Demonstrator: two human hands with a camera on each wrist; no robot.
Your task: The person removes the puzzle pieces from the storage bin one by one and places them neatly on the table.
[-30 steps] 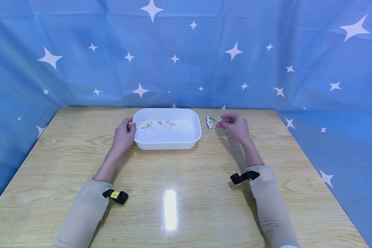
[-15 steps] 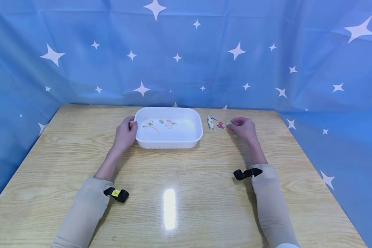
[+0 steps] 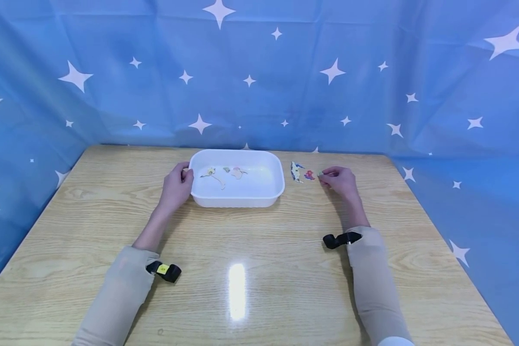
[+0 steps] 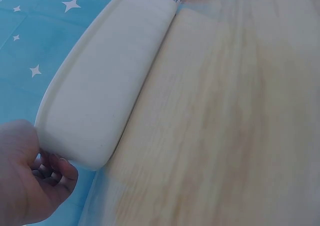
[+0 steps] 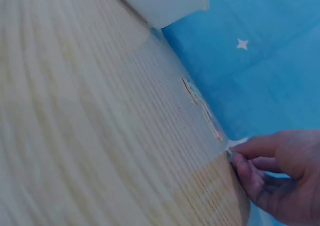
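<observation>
My left hand grips the left rim of a white plastic tray, fingers curled at its edge. In the left wrist view the tray's outer wall runs away from that hand. To the tray's right, my right hand pinches a small flat green piece at the tabletop, largely covered by the fingertips. Left of it lie a small red-and-blue piece and a taller blue-and-cream one. What these cut-out pieces depict is too small to tell.
Inside the tray lie a long pale piece with a yellow end, a little green piece and a tan-pink one. A wooden table carries everything. Blue star-patterned cloth hangs along its back edge.
My right hand has moved slightly right with the green piece, uncovering the red-and-blue piece, then stayed nearly still. The left hand keeps its grip on the tray.
</observation>
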